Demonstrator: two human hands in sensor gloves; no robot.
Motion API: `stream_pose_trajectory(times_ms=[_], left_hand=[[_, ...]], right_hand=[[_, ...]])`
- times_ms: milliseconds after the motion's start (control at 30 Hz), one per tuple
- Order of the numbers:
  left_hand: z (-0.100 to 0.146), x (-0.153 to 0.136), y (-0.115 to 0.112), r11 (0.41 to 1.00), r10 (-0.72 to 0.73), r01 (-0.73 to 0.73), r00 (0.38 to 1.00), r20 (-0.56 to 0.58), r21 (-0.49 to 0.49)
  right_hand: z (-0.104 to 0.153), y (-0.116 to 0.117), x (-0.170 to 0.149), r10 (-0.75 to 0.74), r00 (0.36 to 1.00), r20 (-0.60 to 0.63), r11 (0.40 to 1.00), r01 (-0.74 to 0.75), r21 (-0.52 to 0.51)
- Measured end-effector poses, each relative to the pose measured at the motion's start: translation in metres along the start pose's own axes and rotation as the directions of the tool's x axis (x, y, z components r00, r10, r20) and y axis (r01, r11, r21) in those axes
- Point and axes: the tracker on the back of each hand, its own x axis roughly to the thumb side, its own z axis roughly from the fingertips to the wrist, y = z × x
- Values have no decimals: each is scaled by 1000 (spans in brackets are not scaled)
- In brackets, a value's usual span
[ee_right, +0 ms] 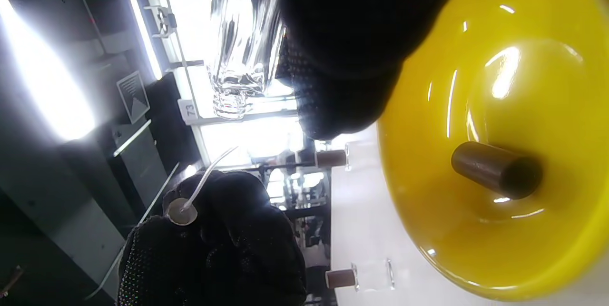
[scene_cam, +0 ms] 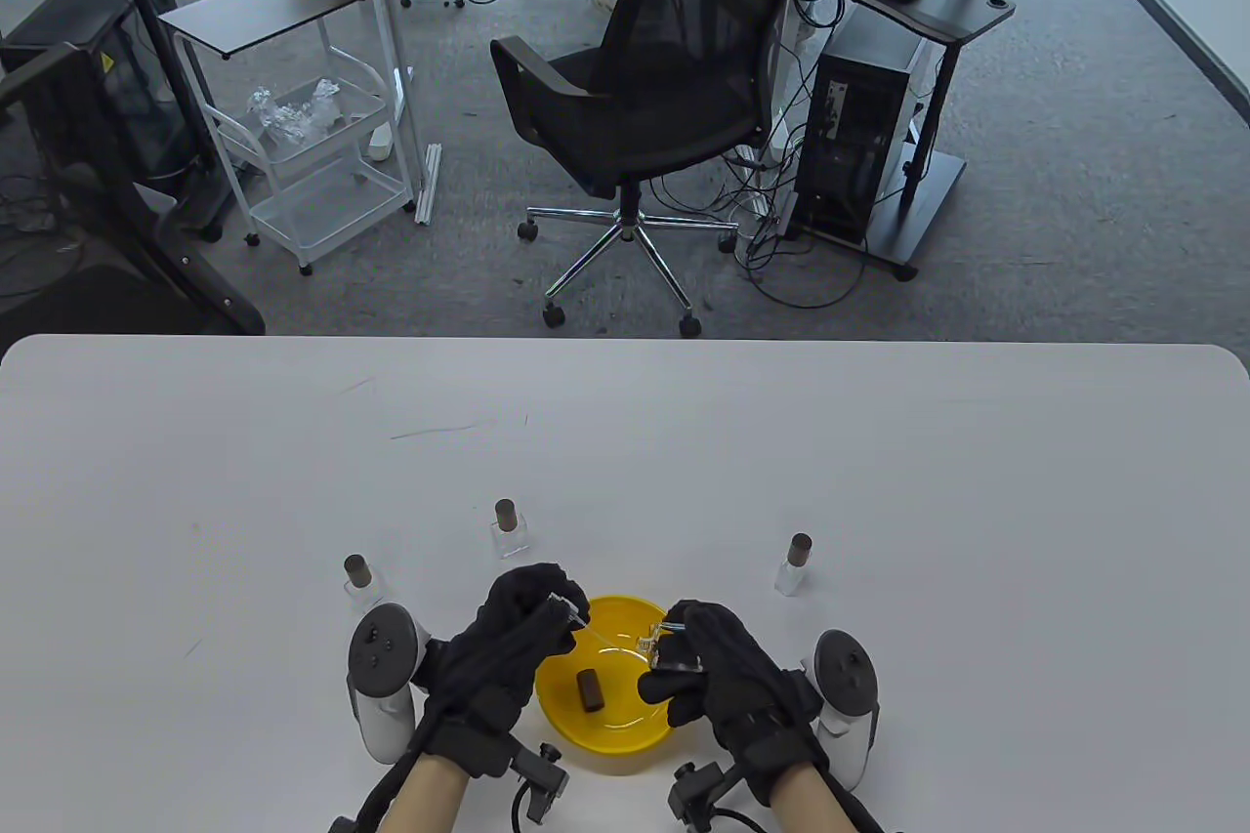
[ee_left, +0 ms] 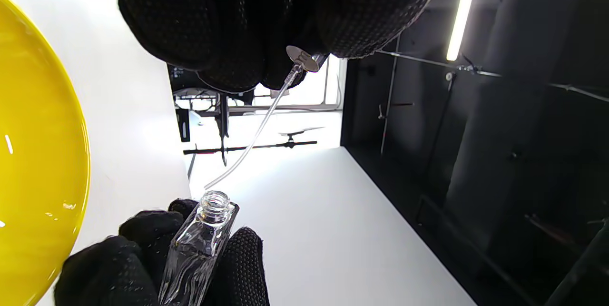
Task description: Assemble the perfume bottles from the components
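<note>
The clear glass bottle (ee_left: 200, 244) is gripped in the right hand (scene_cam: 728, 677) over the yellow bowl (scene_cam: 625, 735), its open neck tilted toward the left hand (scene_cam: 518, 643). That hand pinches a spray pump (ee_left: 302, 58), whose thin dip tube (ee_left: 247, 146) ends just beside the neck. A brown cap (scene_cam: 588, 688) lies in the bowl. Gloved fingers (ee_left: 228, 15) hide the pump's upper part. 3 capped bottles (scene_cam: 508, 528) stand on the surface (scene_cam: 977, 501).

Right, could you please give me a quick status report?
Left hand pinches spray pump with thin dip tube. Right hand holds clear glass bottle. Tube tip just outside neck, path clear.
</note>
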Motion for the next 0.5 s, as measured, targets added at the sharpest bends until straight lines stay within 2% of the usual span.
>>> stream_pose_trajectory(times_ms=[500], left_hand=[[1, -3, -8, 999, 33, -33, 999, 2, -9]], right_hand=[[0, -2, -2, 11, 1000, 5, 1000, -12, 20]])
